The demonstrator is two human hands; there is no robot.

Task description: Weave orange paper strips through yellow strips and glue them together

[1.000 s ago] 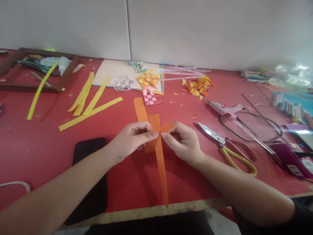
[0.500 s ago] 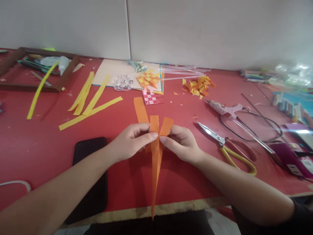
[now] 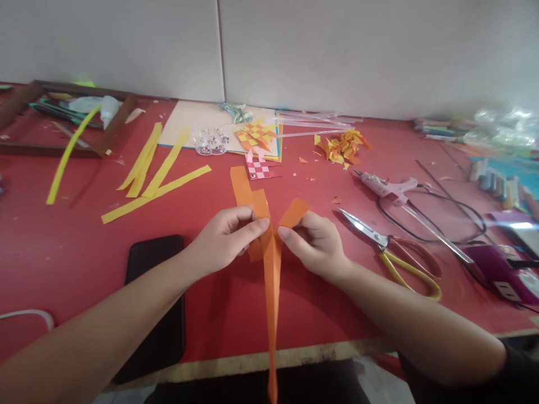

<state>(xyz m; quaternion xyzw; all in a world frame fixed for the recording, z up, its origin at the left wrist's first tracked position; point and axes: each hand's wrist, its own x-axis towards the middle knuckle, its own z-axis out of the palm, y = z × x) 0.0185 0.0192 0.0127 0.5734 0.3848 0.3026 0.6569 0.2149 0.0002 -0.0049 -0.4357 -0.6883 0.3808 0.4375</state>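
Observation:
An orange paper strip (image 3: 272, 280) hangs from both hands over the table's front edge, its upper part split into two spread ends. My left hand (image 3: 233, 230) pinches the left end between thumb and fingers. The right end is pinched by my right hand (image 3: 314, 241), with the paper tipped outward to the right. Behind my left hand lies another orange strip (image 3: 240, 185), partly hidden by the fingers. Just beyond it is a woven pink and white paper fish (image 3: 257, 167). A woven orange and yellow paper piece (image 3: 255, 134) lies further back.
Yellow strips (image 3: 155, 193) and a black phone (image 3: 138, 280) lie to the left. On the right are scissors (image 3: 387, 247) and a pink glue gun (image 3: 391, 189) with its cord. Paper scraps (image 3: 345, 147) and a box of googly eyes (image 3: 211, 141) sit further back.
The two upper ends of the orange strip have spread further apart, the right one tilting outward. Both hands have risen slightly, and the strip's lower end hangs lower in the picture.

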